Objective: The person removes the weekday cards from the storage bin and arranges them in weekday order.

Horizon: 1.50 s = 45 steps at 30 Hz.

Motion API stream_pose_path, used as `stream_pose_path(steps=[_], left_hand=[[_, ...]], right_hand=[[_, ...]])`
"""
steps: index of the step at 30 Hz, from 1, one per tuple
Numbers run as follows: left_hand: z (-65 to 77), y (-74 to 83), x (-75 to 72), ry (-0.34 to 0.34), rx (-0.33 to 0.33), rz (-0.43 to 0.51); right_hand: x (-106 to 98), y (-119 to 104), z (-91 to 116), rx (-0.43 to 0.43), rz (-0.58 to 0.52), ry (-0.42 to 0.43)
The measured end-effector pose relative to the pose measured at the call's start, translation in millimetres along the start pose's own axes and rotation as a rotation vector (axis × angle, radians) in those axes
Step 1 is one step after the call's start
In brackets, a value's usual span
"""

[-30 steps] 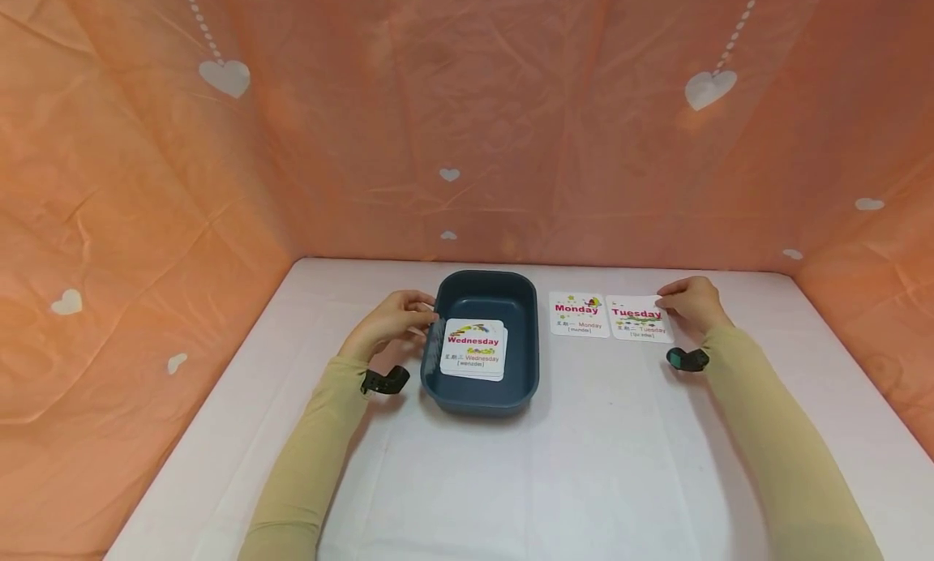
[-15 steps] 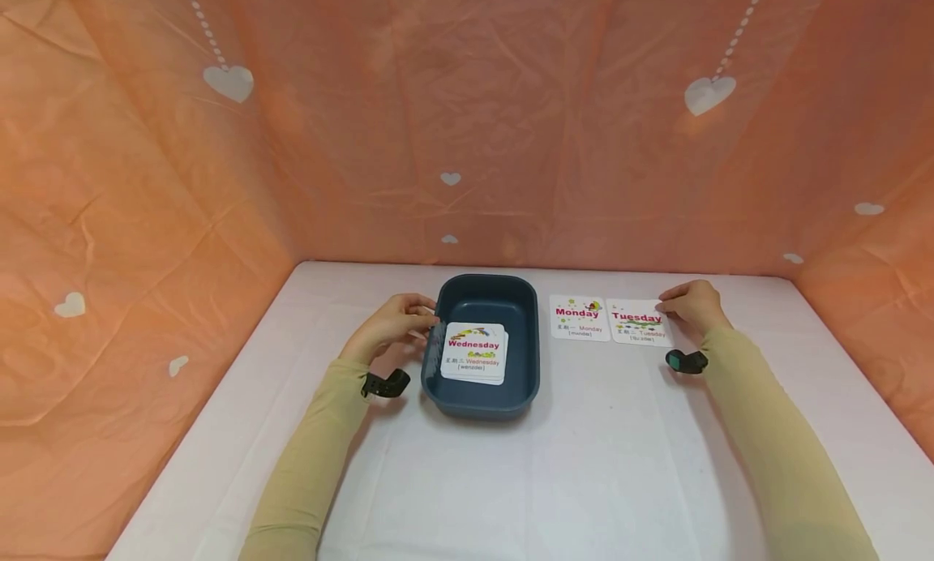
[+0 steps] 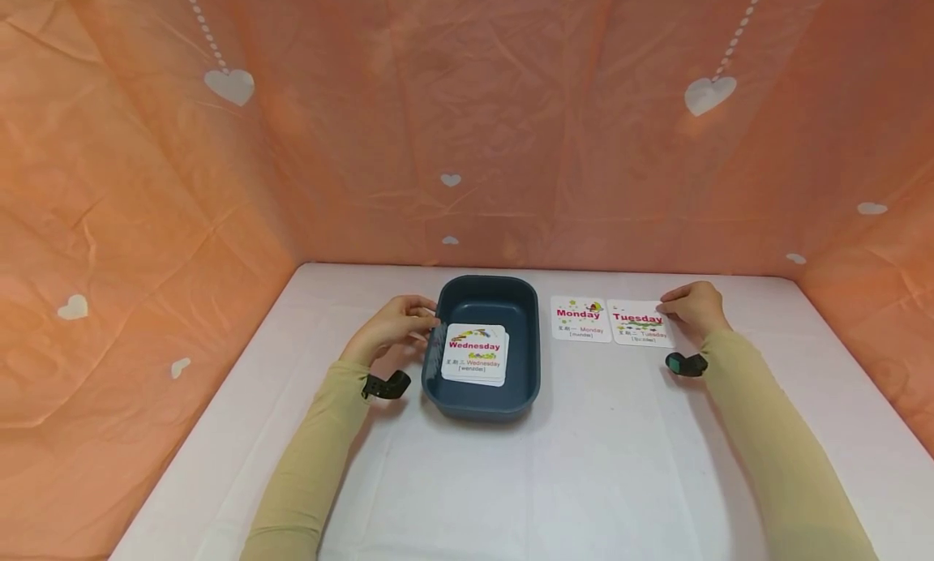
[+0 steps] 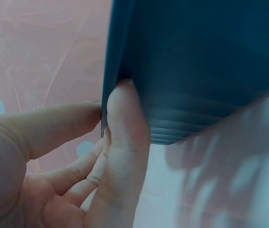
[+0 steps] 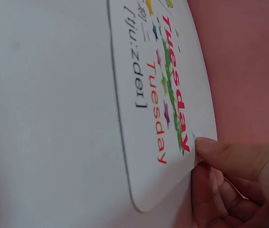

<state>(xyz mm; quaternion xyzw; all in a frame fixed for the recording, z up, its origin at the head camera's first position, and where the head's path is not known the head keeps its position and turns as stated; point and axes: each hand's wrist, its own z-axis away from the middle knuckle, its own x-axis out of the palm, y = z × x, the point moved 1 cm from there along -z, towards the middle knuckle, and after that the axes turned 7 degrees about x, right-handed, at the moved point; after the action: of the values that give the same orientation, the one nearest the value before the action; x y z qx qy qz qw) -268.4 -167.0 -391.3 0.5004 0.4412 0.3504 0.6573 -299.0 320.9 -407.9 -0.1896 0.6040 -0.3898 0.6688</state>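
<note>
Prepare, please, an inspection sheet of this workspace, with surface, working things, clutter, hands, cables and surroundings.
Surface: white tablecloth, faintly creased.
Job's things: Monday card and Tuesday card side by side, face up, right of the dark blue tray; inside it, Wednesday card tops a small stack.
Clutter: nothing seen.
Hands: left hand pinches the tray's side; right hand pinches Tuesday card near a corner.
Cables: nothing seen.
Surroundings: orange fabric backdrop with white hearts.
</note>
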Motion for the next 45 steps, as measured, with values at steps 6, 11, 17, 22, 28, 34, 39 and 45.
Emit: stream_pose_path(steps=[6,11,17,22,28,34,39,45], left_hand=[[0.4,-0.7,0.6,0.010,-0.014,-0.014],[0.6,-1.4,0.9,0.016,-0.019,-0.023],[1.3,-2.7,0.3,0.009,-0.010,-0.019],[1.6,-3.0,0.4,-0.001,-0.003,-0.001],[2.8,-2.1,-0.4,0.007,0.000,-0.005],[2.6,1.0,0.0,0.005,0.000,0.002],[-0.1,2.8,0.3,0.003,-0.004,-0.031],[-2.6,1.4,-0.4,0.006,-0.013,-0.045]], right_hand=[[1.0,-0.5,2.7,-0.012,0.014,0.011],[0.2,3.9,0.8,0.000,-0.003,-0.014],[-2.9,5.9,2.4,-0.002,-0.126,-0.071],[-8.1,-1.5,6.6,-0.031,-0.201,-0.125],[-15.5,-17.9,9.9,-0.095,-0.214,-0.178],[-14.1,-38.3,18.0,-0.134,-0.251,-0.280],[-5.8,-59.2,24.5,-0.158,-0.315,-0.346],[5.0,-82.5,30.7,-0.193,-0.326,-0.396]])
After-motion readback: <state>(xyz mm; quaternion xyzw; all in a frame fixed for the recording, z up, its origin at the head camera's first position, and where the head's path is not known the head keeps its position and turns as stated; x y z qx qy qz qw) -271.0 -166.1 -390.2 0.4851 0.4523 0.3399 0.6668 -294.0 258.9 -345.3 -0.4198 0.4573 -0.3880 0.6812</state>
